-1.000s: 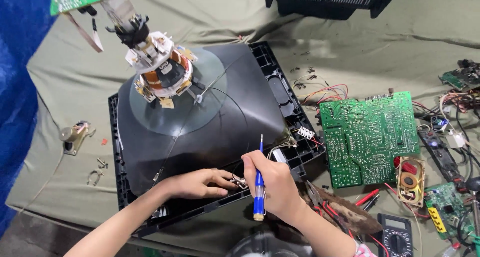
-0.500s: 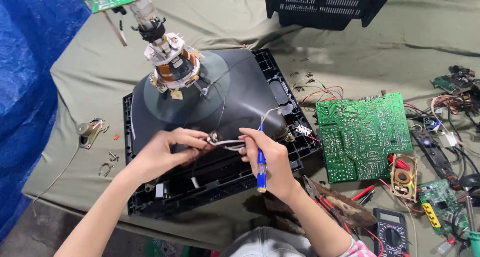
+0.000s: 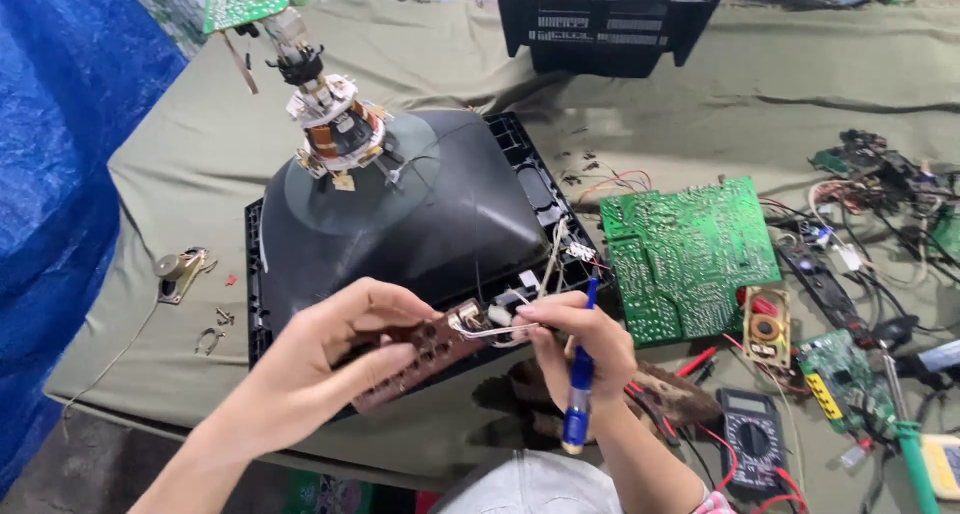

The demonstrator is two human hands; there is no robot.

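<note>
A dark picture tube [image 3: 420, 214] lies face down in its black plastic frame [image 3: 525, 164], neck and copper yoke [image 3: 330, 129] pointing up. My left hand [image 3: 320, 359] holds a small brown circuit board [image 3: 425, 352] with holes at the tube's near edge. My right hand [image 3: 580, 344] pinches the white wires [image 3: 500, 324] attached to that board. A blue-handled screwdriver [image 3: 578, 394] is tucked in the same hand, tip up.
A large green circuit board [image 3: 690, 259] lies right of the tube. Around it lie a multimeter [image 3: 750, 434], red leads, smaller boards and tangled wires [image 3: 880, 184]. A black casing [image 3: 610, 24] stands at the back. Metal brackets [image 3: 180, 272] lie left. Blue tarp [image 3: 60, 154] borders the table.
My left hand has lifted the brown board off the tube's edge and brought it nearer. The right hand moved from the frame to the board's white wires. The view shifted.
</note>
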